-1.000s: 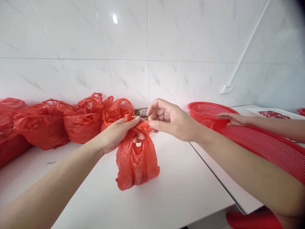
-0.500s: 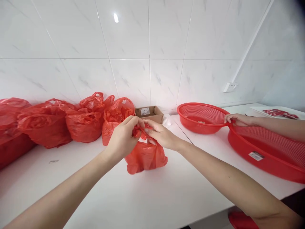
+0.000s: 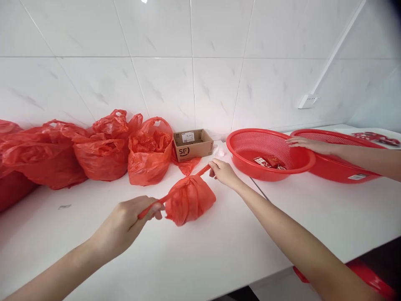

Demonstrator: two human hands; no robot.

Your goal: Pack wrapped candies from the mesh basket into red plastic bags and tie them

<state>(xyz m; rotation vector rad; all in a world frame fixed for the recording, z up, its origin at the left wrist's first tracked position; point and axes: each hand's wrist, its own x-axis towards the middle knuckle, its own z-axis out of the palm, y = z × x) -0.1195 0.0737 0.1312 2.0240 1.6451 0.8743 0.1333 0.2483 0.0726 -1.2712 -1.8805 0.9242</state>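
Note:
A filled red plastic bag (image 3: pixel 191 200) rests on the white table (image 3: pixel 175 259) in front of me, its top drawn together. My left hand (image 3: pixel 134 219) is closed around one twisted handle of the bag, low and to the left. On the other side, my right hand (image 3: pixel 223 172) pinches the opposite handle, up and to the right. Both handles are stretched taut in a slanting line over the top of the bag. What the bag contains is hidden.
Several full red bags (image 3: pixel 150 156) line the wall at the left. Behind my bag stands a cardboard box (image 3: pixel 194 149). At the right are a red basket (image 3: pixel 238 161) with small packets inside and a larger red basket (image 3: pixel 338 169), touched by another person's hand (image 3: pixel 305 143).
My hands were close together over the bag's top; now they are apart, pulling the handles tight. The other person's hand and the baskets have shifted, and packets now show in the smaller basket.

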